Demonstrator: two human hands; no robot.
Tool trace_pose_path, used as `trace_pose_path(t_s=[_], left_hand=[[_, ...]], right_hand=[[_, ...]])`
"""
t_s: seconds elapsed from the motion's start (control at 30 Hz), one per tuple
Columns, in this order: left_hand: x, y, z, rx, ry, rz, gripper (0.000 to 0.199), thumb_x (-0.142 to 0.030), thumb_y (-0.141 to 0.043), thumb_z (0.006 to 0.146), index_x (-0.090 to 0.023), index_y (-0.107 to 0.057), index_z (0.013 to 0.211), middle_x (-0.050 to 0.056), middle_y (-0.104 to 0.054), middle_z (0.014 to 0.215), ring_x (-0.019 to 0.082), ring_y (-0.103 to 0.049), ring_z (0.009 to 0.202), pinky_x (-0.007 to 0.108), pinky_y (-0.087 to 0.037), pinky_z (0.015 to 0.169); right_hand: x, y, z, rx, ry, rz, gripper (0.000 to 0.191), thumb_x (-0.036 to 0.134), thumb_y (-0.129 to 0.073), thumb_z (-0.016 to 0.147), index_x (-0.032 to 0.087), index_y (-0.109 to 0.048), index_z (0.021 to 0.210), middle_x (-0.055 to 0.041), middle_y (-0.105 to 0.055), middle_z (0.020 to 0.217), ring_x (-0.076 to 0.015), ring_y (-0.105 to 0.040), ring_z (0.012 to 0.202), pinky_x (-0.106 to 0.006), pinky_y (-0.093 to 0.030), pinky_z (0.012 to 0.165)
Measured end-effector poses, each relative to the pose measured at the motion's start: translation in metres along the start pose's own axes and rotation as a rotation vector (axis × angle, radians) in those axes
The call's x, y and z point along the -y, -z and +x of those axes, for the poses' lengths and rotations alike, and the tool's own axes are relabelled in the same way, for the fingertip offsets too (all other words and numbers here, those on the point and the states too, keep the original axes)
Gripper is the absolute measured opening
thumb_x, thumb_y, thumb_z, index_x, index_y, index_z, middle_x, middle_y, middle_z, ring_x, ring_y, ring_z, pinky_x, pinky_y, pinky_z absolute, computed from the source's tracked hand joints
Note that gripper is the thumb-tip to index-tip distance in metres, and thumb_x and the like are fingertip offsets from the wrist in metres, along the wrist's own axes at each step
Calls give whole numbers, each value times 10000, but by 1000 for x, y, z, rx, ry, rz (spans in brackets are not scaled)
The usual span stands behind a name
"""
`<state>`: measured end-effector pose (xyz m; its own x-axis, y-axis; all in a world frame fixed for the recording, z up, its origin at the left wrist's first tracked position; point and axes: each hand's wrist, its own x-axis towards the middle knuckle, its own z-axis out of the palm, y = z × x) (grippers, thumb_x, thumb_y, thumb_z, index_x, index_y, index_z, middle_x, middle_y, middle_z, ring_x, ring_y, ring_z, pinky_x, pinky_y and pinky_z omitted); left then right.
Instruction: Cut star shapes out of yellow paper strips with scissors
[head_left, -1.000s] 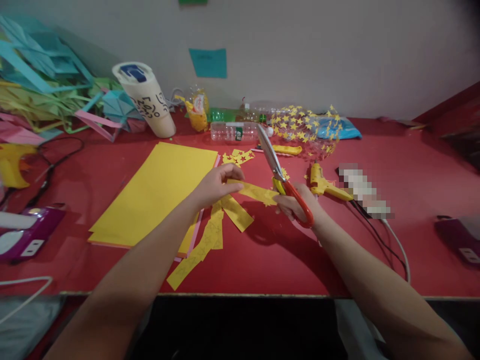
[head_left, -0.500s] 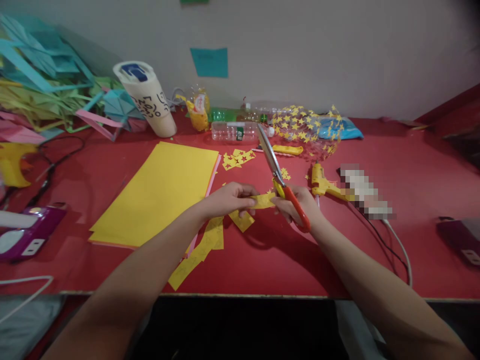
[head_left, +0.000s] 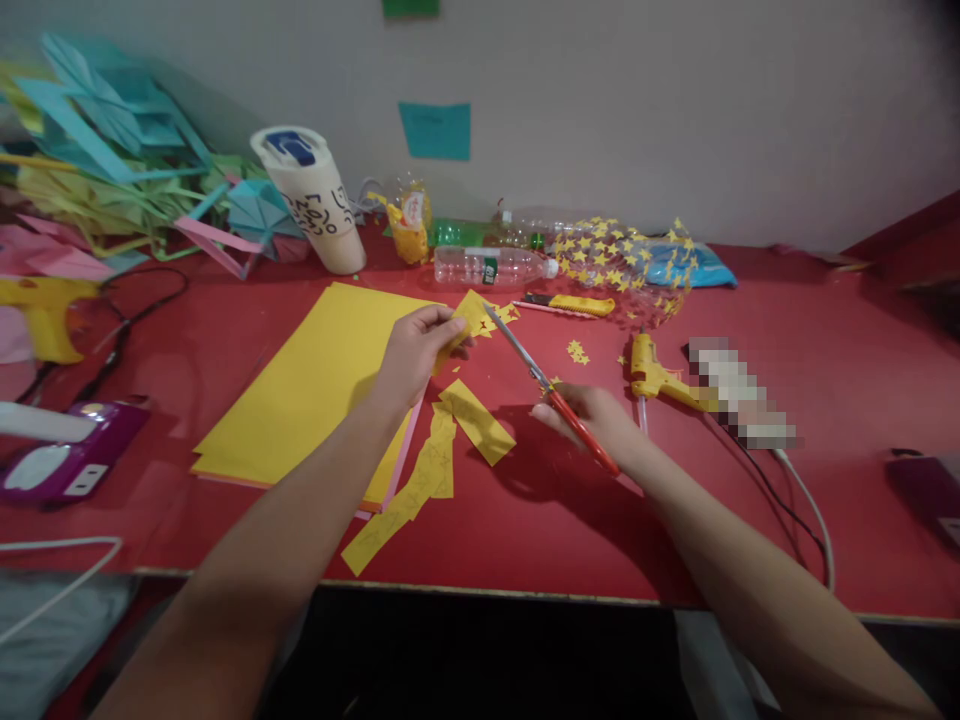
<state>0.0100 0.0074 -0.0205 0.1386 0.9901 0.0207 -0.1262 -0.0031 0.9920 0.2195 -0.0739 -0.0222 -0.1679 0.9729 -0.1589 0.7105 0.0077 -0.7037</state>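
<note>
Between thumb and fingers, my left hand (head_left: 421,350) pinches a small piece of yellow paper (head_left: 472,307), raised above the right edge of a stack of yellow sheets (head_left: 315,370). Red-handled scissors (head_left: 529,365) are in my right hand (head_left: 592,415), blades pointing up and left, their tips close to the held paper. Beneath my hands lie yellow paper strips (head_left: 405,505) with faint pencil marks and one separate strip (head_left: 480,422). Paper with star-shaped cutouts (head_left: 504,318) lies just behind the held piece. Several small cut stars (head_left: 577,351) rest right of the blades.
Behind stand a white tumbler (head_left: 315,205), a plastic bottle (head_left: 487,268), a yellow utility knife (head_left: 581,304) and a clear bottle covered in stars (head_left: 600,250). A yellow glue gun (head_left: 660,378) with its cord lies right. Folded paper shapes (head_left: 112,130) fill the back left.
My left hand has moved up and away from my right hand with the paper. The scissors have tilted lower to the left. The view has shifted slightly.
</note>
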Motion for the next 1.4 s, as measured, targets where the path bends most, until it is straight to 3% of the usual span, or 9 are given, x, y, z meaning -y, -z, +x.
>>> trace_pose_path(t_s=[0.13, 0.3, 0.5, 0.73, 1.4], left_hand=[[-1, -4, -3, 22, 2, -61, 107, -248, -596, 765, -164, -540, 729, -7, -656, 603, 94, -609, 529, 254, -526, 603], [-7, -11, -10, 80, -16, -114, 96, -217, -560, 797, -169, -510, 731, -12, -649, 565, 102, -624, 524, 260, -540, 619], [-5, -11, -11, 9, -64, -113, 78, -224, -536, 826, -178, -498, 775, -19, -657, 584, 89, -626, 520, 235, -528, 604], [-6, -13, -14, 96, -60, -50, 115, -263, -567, 806, -180, -500, 765, -18, -662, 616, 93, -637, 554, 243, -532, 615], [-9, -17, -18, 136, -36, -93, 69, -233, -561, 779, -166, -554, 791, 0, -668, 632, 117, -659, 613, 277, -566, 643]], right_hand=[[1, -3, 0, 14, -17, -79, 536, 725, -466, 738, 225, -348, 584, 44, -341, 545, -112, -293, 519, -264, -280, 510], [3, -3, -4, 42, -24, 68, 510, 702, -490, 742, 222, -379, 608, 48, -350, 531, -109, -337, 489, -251, -271, 481], [6, 0, -7, 58, -31, 199, 492, 677, -534, 735, 210, -434, 618, 57, -376, 478, -101, -363, 434, -246, -281, 443], [7, -2, -7, 91, -18, 234, 476, 659, -554, 738, 216, -437, 608, 65, -371, 447, -96, -364, 409, -243, -284, 427], [7, -4, -10, 161, -33, 362, 471, 654, -544, 755, 200, -474, 647, 71, -413, 433, -77, -384, 355, -230, -315, 397]])
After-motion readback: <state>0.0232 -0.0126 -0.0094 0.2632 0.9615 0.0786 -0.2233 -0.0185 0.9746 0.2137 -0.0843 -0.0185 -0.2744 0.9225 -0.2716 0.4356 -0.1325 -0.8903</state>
